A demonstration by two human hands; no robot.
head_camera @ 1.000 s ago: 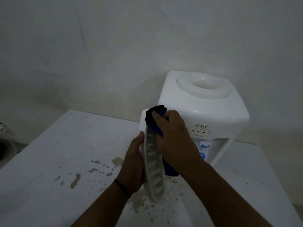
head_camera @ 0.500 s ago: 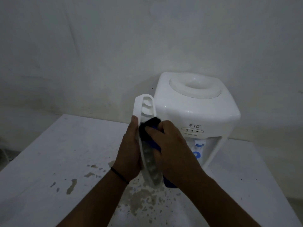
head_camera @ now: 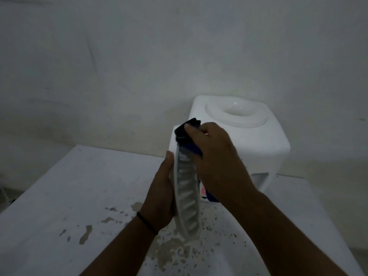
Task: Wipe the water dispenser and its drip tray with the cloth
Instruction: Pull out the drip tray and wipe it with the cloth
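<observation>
Gripping one upright drip tray [head_camera: 186, 198], left hand [head_camera: 161, 196] steadies it; right hand [head_camera: 217, 156] clutches one dark cloth [head_camera: 187, 128].

1. My right hand [head_camera: 216, 156] now presses the cloth [head_camera: 187, 128] at the top end of the drip tray [head_camera: 187, 196], up from mid-tray half a second ago.
2. The tray's top end is now covered.
</observation>
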